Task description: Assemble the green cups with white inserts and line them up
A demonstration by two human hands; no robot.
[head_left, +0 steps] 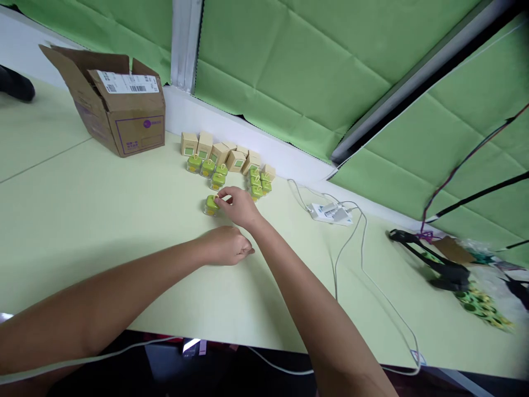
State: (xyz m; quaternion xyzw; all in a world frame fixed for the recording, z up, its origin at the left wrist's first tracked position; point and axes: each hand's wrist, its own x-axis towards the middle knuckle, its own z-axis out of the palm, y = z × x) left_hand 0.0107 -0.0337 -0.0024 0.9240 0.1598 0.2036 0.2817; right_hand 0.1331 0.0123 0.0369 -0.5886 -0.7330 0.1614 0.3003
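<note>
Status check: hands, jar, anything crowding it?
Right hand pinching lone green jar at its lid. Left hand closed, resting on table. Other jars behind, apart.

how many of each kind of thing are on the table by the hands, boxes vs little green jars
Small tan square cartons with green labels: 7
Small clear jars with green lids, counting the one at the right hand: about 8
Large open brown cardboard box: 1
Total: about 16; the clustered jars overlap, so that count is approximate.
</note>
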